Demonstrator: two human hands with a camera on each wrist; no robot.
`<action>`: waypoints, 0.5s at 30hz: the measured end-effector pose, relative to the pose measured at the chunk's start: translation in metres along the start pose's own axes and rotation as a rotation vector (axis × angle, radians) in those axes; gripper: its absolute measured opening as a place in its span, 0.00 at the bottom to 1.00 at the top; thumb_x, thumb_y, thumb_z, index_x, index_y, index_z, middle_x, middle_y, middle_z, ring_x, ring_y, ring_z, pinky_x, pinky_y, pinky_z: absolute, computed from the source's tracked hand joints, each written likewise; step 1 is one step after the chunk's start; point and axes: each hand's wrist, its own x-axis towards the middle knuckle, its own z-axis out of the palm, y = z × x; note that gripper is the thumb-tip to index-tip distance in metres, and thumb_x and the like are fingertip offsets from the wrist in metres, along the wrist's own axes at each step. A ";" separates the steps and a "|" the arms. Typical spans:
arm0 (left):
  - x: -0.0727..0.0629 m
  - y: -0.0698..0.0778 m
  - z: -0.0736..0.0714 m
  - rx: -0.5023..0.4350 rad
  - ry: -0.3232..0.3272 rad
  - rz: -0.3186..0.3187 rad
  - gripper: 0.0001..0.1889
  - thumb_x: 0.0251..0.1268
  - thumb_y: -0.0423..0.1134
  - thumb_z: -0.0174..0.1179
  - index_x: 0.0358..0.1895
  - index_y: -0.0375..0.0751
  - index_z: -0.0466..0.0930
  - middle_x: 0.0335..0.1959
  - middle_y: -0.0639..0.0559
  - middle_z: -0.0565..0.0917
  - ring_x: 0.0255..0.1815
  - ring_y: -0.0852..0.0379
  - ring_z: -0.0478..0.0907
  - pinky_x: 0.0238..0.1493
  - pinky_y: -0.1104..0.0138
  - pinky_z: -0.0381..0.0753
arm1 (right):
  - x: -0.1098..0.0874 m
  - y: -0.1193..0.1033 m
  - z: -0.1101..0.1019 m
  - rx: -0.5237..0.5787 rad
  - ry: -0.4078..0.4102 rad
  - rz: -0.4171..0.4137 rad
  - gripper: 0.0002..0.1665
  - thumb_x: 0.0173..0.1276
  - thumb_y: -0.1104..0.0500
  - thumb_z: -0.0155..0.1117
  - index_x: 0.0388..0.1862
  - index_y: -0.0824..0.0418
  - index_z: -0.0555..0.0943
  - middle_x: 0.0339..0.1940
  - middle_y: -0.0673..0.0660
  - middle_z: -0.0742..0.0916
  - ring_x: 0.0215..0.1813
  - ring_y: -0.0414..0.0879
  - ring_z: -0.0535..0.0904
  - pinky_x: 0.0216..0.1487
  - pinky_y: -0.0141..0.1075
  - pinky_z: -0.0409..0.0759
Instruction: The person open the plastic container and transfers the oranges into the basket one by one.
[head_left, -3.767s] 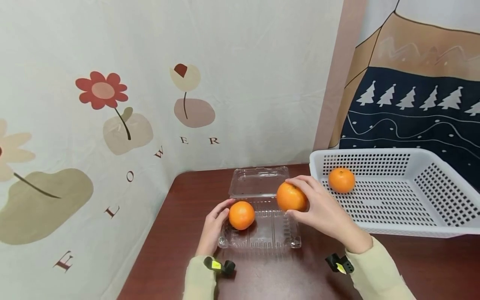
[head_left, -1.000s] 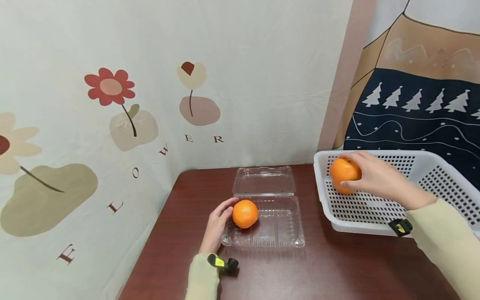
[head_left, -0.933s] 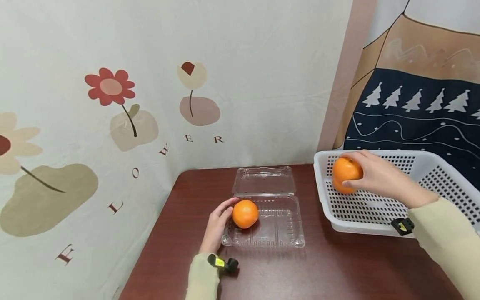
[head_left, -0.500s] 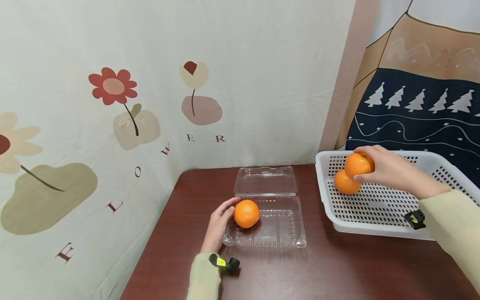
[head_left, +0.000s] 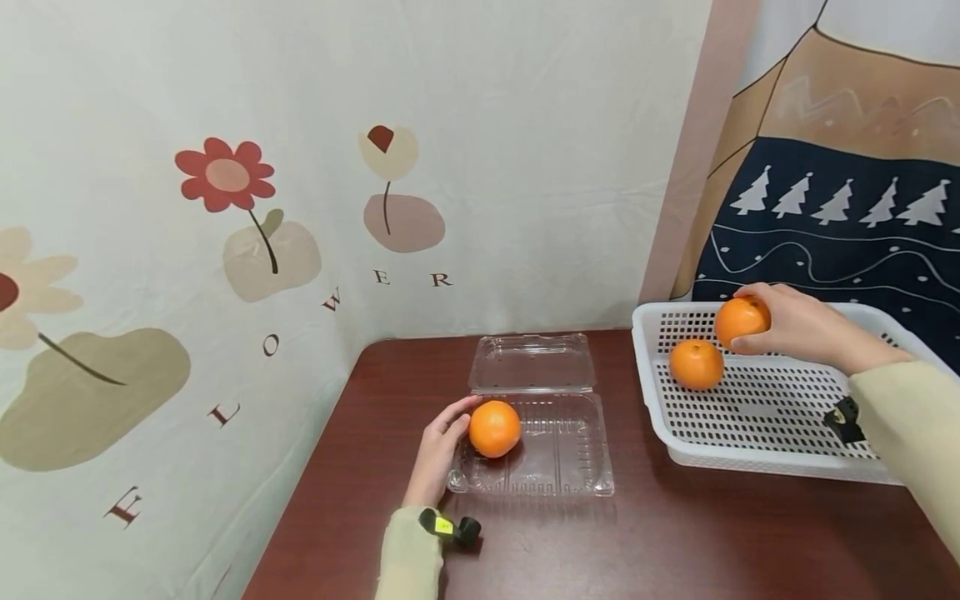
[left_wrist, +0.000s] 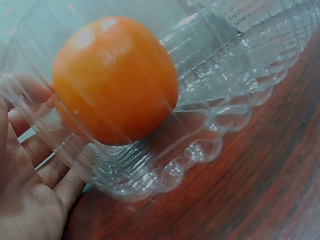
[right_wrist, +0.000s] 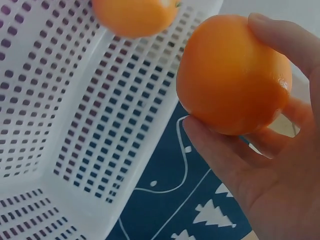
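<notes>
My right hand [head_left: 806, 327] grips an orange [head_left: 741, 323] over the white basket [head_left: 750, 462], thumb on one side and fingers on the other. A second orange [head_left: 697, 364] lies in the basket's left part, beside the held one. On the table stands a clear plastic clamshell box [head_left: 558, 450], its lid [head_left: 532, 364] folded back behind it. One more orange [head_left: 494, 428] sits in the box's left end. My left hand [head_left: 437, 450] rests along the outer left wall; the left wrist view shows its fingers [left_wrist: 55, 172] against the clear plastic.
The dark red-brown table [head_left: 540, 554] reaches to a pale curtain [head_left: 525, 183] with flower prints behind and at the left. Behind the basket hangs a navy cloth [head_left: 840, 233] with white trees. A black wrist camera [head_left: 450, 529] is strapped on the left wrist.
Over the last second my right hand has moved the gripped orange up and to the right, uncovering the other orange in the basket. Earlier it held an orange over the box. My left hand stayed there.
</notes>
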 end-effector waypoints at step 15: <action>-0.001 0.000 0.000 0.010 0.000 0.008 0.16 0.67 0.42 0.47 0.56 0.48 0.73 0.55 0.57 0.74 0.58 0.60 0.67 0.61 0.61 0.61 | 0.007 0.026 0.009 0.035 -0.041 0.069 0.55 0.46 0.35 0.65 0.59 0.72 0.58 0.47 0.71 0.69 0.40 0.60 0.68 0.38 0.55 0.69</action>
